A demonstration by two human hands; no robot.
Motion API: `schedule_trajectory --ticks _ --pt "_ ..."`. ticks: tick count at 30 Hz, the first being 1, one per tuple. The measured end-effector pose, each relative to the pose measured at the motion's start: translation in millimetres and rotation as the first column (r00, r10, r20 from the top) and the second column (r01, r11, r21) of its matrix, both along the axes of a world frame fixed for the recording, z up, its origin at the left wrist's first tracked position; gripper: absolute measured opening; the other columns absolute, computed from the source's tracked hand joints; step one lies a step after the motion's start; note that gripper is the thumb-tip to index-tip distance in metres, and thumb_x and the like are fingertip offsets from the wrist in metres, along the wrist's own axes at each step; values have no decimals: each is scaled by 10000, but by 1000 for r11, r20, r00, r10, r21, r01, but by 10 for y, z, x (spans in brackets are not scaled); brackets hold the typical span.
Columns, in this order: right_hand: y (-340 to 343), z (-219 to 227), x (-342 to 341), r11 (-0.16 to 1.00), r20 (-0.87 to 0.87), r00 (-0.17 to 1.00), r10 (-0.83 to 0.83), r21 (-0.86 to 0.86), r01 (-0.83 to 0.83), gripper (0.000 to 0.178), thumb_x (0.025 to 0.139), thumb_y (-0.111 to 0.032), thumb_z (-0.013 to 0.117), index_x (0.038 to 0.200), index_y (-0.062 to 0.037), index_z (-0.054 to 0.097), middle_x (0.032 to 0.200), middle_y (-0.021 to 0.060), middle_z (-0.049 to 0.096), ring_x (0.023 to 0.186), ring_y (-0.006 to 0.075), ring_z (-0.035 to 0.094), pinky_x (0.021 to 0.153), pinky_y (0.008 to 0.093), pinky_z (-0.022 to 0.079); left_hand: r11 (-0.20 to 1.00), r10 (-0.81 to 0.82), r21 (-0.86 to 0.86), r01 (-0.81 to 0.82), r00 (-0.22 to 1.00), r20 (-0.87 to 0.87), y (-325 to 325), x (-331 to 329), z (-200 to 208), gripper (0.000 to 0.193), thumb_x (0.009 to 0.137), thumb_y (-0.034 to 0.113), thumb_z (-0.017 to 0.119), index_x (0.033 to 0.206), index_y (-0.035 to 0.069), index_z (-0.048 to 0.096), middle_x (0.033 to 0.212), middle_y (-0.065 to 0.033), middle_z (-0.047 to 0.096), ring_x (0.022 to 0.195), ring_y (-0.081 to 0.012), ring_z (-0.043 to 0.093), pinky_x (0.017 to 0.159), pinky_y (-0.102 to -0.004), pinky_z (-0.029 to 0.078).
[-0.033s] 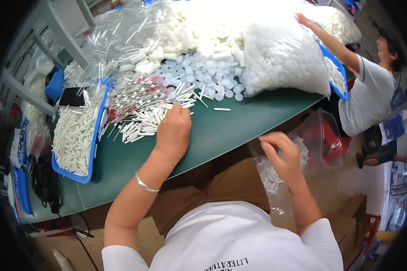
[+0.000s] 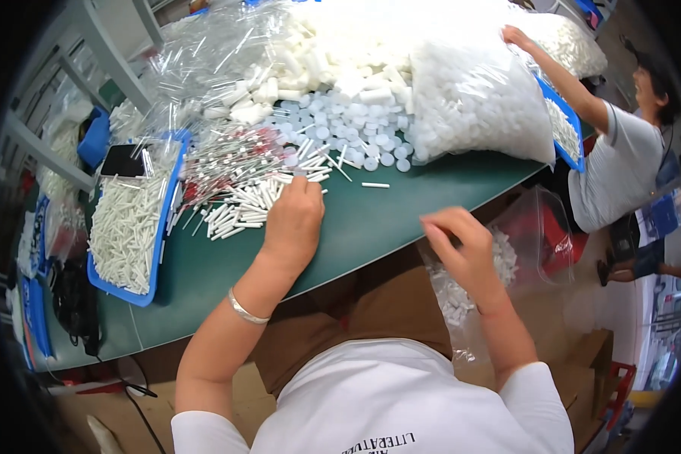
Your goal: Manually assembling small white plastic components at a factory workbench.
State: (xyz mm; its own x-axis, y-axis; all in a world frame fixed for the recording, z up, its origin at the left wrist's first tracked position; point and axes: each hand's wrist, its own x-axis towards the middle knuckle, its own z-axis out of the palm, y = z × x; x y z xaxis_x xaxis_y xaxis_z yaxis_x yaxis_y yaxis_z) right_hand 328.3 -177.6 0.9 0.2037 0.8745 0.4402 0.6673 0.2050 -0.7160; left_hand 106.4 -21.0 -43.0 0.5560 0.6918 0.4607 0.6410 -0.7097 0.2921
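My left hand rests over the green table at the near edge of a pile of short white sticks. Its fingers are closed, and what they hold, if anything, is hidden; a pale translucent disc shows just beyond the fingertips. Thin metal-like pins with white ends and red parts lie heaped behind the sticks. Farther back are many frosted round caps. Over the table's front edge hovers my right hand, loosely curled, thumb and forefinger slightly apart, with nothing visible between them. One white stick lies alone.
A blue tray of white sticks, with a dark phone-like slab on it, stands left. A bulging clear bag sits right on the table. A co-worker reaches in beyond it. Below hangs another clear bag.
My right hand has moved slightly up and left, toward the table. My left hand has hardly moved. The co-worker's arm has shifted a little.
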Motion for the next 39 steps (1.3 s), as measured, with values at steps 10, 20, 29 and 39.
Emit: schedule_trajectory --ticks 10,20,29,39 --pt "1690 -219 -518 998 566 824 -7 50 -26 130 786 -190 690 760 -63 684 722 120 577 740 304 607 635 403 492 975 7 -204 85 912 409 -17 -44 151 157 840 37 666 996 16 659 857 -147 613 700 -272 609 633 -332 496" --pt "1301 160 -433 927 -782 597 176 -72 -368 151 960 -140 558 981 9 573 798 78 667 635 87 566 607 212 464 525 282 -761 382 765 579 -42 -62 337 178 938 173 615 1051 38 643 861 -4 646 681 -39 532 574 -189 435" --pt "1221 15 -491 929 -695 682 229 -53 -366 142 938 -113 608 986 20 599 836 67 674 706 67 588 653 206 482 405 348 -777 481 705 618 -28 -78 341 203 945 189 609 1079 37 623 846 -6 647 645 -30 512 563 -179 435" --pt "1070 -116 -550 937 -692 696 191 -83 -340 110 893 -67 666 951 26 655 845 -2 648 738 25 548 632 171 433 851 150 -481 212 779 609 -163 15 327 119 876 89 671 954 0 666 752 -57 661 627 -85 598 576 -229 477"
